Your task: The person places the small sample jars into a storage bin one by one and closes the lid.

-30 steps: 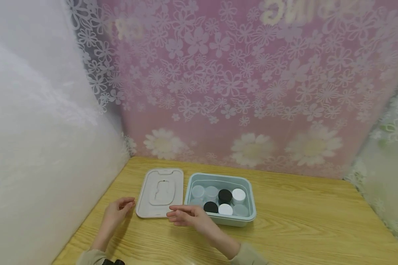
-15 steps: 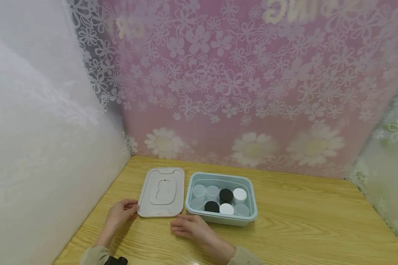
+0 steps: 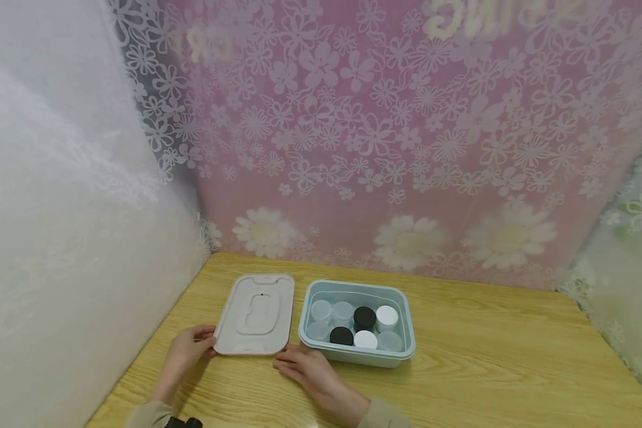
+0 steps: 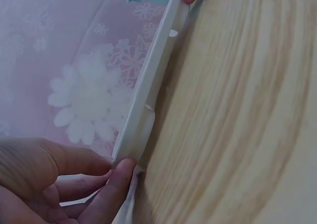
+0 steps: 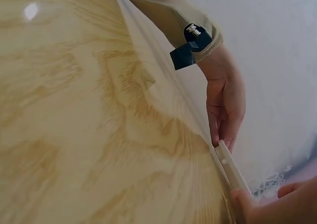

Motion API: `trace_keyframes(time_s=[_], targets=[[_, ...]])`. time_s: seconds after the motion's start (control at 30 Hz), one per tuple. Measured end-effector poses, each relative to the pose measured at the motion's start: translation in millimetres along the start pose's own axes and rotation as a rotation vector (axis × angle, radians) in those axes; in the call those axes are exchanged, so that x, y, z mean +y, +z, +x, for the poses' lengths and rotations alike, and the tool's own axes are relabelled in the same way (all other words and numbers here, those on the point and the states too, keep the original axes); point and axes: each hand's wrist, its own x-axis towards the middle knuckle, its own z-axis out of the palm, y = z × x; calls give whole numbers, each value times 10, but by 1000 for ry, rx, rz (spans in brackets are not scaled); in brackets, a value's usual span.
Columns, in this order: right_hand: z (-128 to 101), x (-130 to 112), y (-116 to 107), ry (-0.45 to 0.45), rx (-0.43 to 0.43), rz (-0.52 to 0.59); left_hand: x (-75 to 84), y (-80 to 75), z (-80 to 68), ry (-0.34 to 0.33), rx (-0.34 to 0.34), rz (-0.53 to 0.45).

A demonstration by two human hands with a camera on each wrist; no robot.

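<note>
The lid (image 3: 254,315) lies flat on the table (image 3: 487,356), just left of the bin (image 3: 406,339) and nearly touching it, its long axis running away from the person toward the flowered backdrop (image 3: 385,137). Both hands meet it at its near short edge. The left hand (image 3: 188,349) touches the near left corner; in the left wrist view its fingertips (image 4: 121,172) press against the lid's (image 4: 148,95) rim, thumb and fingers closing on the corner in a light pinch. The right hand (image 3: 305,367) sits at the near right corner, between lid and bin; the right wrist view shows a fingertip (image 5: 242,199) against the lid's (image 5: 230,172) edge, though how far the fingers curl under cannot be told. The hands stand about a lid's width apart, each equally near its own corner, and the lid lies straight ahead of them, so neither has to reach across.

The edge looks slightly raised off the wood in the wrist views, but whether it is truly clear of the table cannot be told.

The bin stands open, holding small round jars (image 3: 353,324): some with clear caps, two black, two white. A white curtain (image 3: 59,238) closes the left side.
</note>
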Motion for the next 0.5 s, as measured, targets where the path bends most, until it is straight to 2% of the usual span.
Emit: trace_keyframes(time_s=[0.2, 0.33, 0.5], targets=[[-2, -36, 84, 8, -7, 55, -31, -142, -23, -3, 8, -8], [4, -44, 133, 29, -27, 54, -37, -235, -44, -28, -12, -112], [15, -61, 202, 15, -79, 29, 8, -343, -85, -36, -33, -162]])
